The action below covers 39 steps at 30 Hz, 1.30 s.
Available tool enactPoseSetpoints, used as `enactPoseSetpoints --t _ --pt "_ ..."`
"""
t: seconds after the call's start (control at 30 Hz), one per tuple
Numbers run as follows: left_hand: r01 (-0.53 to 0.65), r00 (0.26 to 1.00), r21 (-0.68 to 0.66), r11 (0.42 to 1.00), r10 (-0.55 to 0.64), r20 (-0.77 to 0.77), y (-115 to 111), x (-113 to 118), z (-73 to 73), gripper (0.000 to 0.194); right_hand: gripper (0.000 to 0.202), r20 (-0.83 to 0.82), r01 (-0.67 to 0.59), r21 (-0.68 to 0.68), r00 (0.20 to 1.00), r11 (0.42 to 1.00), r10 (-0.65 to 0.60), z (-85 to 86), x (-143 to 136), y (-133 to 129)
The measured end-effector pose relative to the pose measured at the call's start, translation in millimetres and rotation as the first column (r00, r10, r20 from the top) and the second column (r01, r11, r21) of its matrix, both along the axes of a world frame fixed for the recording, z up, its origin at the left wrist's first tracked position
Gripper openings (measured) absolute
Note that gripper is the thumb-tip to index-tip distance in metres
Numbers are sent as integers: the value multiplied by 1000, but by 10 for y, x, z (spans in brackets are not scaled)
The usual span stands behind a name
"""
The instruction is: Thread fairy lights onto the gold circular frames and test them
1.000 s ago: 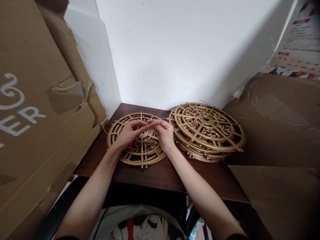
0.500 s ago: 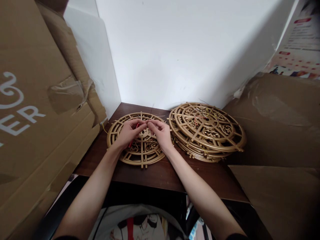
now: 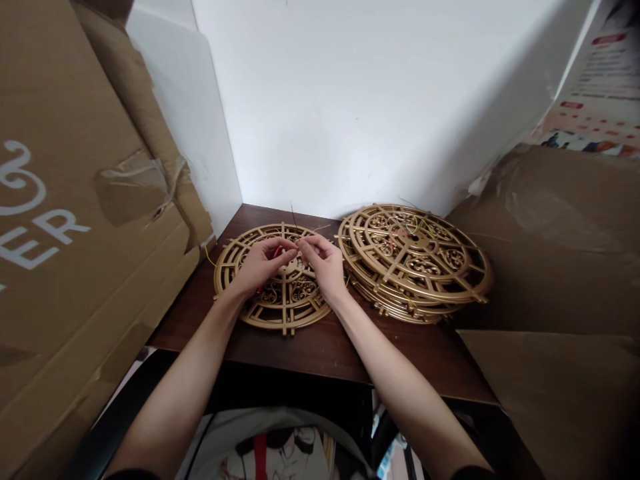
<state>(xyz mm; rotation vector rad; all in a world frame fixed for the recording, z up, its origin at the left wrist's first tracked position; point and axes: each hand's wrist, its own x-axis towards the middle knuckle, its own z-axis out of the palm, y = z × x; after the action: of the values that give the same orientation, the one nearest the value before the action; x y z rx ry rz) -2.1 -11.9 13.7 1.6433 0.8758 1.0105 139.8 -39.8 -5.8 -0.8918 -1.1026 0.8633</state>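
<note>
A round gold openwork disc [image 3: 285, 313] lies flat on the dark wooden table [image 3: 310, 350]. Over its middle, my left hand [image 3: 263, 265] and my right hand [image 3: 324, 263] meet at the fingertips, both pinched. A thin dark wire [image 3: 294, 217] rises from between them; which fingers grip it is hard to tell. Something red [image 3: 278, 251], partly hidden, shows within my left hand. To the right stands a stack of similar gold discs [image 3: 420, 267], with thin yellow and dark wires on the top one.
Cardboard boxes flank the table, one on the left [image 3: 65, 187] and others on the right [image 3: 560, 247]. A white wall [image 3: 360, 120] rises behind. Below the front edge is a bag [image 3: 285, 453] with a printed figure.
The dark wire's upper end has swung left. The fingers of my right hand have shifted slightly right and changed their bend, while my left hand has barely moved.
</note>
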Motion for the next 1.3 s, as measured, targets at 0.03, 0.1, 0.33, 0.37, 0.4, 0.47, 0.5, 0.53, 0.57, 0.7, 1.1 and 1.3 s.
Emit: enactPoseSetpoints --t 0.03,0.1,0.33,0.37,0.4,0.47,0.5,0.53,0.57,0.7,1.1,1.3 --pt "-16 1000 1 1000 16 21 9 -2 -8 26 21 3 -6 1 1000 1000 6 3 2 -2" --pt "-38 997 -4 999 39 67 30 -8 -28 28 22 1 -32 1 999 999 32 12 4 -6" --pt "-23 994 -12 1000 24 103 83 -37 -98 28 30 59 -147 -84 987 986 152 16 -33 -17" --pt "-17 995 -12 1000 18 101 87 -39 -105 28 30 75 -136 -96 987 986 143 12 -37 -19" --pt "-15 995 -11 1000 16 101 90 -40 -110 28 30 87 -124 -106 987 987 133 6 -39 -19" --pt "-21 995 -14 1000 23 98 89 -39 -110 28 31 95 -113 -120 988 986 124 -9 -36 -16" --pt "-27 995 -18 999 29 97 84 -37 -103 27 31 96 -112 -125 988 986 124 -19 -32 -12" --pt "-32 995 -26 999 34 95 77 -33 -92 27 32 98 -111 -130 987 985 125 -28 -26 -7" --pt "-39 994 -36 999 42 96 68 -29 -78 27 32 104 -110 -134 987 985 125 -37 -20 -2" --pt "-82 989 -67 994 90 120 36 -15 -32 25 33 144 -96 -131 983 987 114 -46 2 9" --pt "-94 983 -103 990 109 146 18 -6 -8 23 34 317 -39 -88 946 995 65 -44 1 -17" --pt "-152 963 -138 979 178 203 60 2 -49 25 28 394 11 -78 919 997 21 -29 18 -38"
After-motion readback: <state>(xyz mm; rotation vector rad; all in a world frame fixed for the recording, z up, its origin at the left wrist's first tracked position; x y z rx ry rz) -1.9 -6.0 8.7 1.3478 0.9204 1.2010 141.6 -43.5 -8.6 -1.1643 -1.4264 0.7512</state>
